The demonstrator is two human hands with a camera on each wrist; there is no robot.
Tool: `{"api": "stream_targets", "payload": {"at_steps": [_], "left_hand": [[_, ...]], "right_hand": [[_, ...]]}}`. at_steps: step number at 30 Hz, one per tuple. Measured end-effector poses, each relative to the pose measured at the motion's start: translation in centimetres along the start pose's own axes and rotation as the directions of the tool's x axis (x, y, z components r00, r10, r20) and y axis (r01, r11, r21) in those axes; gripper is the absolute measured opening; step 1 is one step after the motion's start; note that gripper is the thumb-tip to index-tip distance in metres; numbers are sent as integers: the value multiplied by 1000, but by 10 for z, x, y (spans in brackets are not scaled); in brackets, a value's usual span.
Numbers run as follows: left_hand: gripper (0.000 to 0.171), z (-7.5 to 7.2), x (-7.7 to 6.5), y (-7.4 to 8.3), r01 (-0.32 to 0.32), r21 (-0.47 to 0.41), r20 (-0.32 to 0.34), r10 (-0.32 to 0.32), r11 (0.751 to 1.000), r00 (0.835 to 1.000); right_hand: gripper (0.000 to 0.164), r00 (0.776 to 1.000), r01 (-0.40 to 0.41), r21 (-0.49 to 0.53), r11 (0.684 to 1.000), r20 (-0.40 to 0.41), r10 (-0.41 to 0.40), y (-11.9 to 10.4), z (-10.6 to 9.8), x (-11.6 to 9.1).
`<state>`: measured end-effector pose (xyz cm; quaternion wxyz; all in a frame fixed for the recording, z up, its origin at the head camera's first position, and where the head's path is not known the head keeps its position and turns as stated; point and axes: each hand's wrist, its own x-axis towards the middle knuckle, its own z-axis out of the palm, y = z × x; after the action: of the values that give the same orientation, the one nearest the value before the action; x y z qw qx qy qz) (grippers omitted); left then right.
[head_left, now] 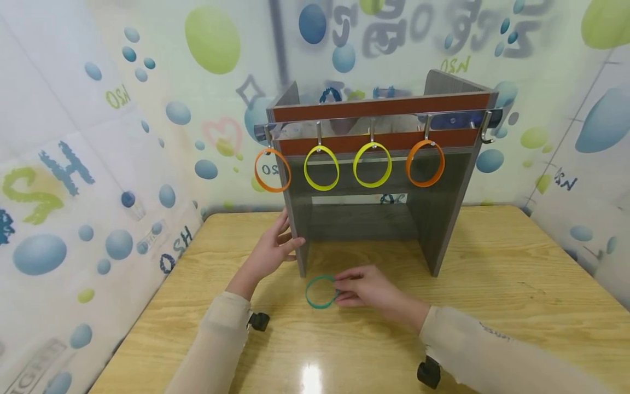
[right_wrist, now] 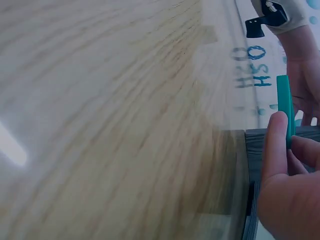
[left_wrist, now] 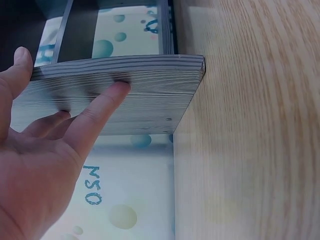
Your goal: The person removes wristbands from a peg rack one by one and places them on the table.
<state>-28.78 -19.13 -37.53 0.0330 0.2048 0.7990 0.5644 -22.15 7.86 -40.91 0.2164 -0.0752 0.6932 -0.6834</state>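
Note:
A thin teal ring (head_left: pixel 322 292) is pinched at its right side between the thumb and fingers of my right hand (head_left: pixel 366 287), just above the table in front of the rack. In the right wrist view the ring (right_wrist: pixel 284 107) appears nearly edge-on. My left hand (head_left: pixel 270 249) touches the left side panel of the grey wooden rack (head_left: pixel 366 200). Its fingers lie extended against the panel's outer face (left_wrist: pixel 145 97), with the thumb across the front edge. Two orange rings (head_left: pixel 427 186) and two yellow rings (head_left: pixel 371 185) hang from hooks along the rack's front.
The far right hook (head_left: pixel 486 128) carries no ring. Reddish-brown strips (head_left: pixel 389 106) run across the rack's top. Under it all is a light wood table (head_left: pixel 497 284). Patterned curtains (head_left: pixel 147 137) stand behind and at both sides. A dark camera mount sits on each sleeve.

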Motion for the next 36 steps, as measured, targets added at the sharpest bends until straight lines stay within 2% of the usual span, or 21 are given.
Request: {"api": "stream_targets", "payload": {"at_steps": [9, 16, 22, 31, 36], "left_hand": [[89, 0, -1, -1, -2, 5, -8, 2, 1000, 1000], [90, 1, -2, -1, 1, 7, -18, -1, 1000, 1000], [90, 2, -2, 1, -5, 6, -14, 6, 1000, 1000], [90, 2, -2, -1, 0, 5, -20, 0, 1000, 1000], [90, 2, -2, 0, 1, 4, -17, -1, 1000, 1000]], "right_hand": [[37, 998, -4, 37, 999, -61, 6, 7, 23, 18], [35, 998, -26, 31, 999, -58, 27, 16, 33, 21], [35, 998, -22, 9, 1000, -66, 22, 18, 34, 19], [37, 1000, 14, -35, 999, -25, -15, 15, 31, 13], [38, 997, 71, -86, 994, -38, -74, 14, 26, 11]]}}
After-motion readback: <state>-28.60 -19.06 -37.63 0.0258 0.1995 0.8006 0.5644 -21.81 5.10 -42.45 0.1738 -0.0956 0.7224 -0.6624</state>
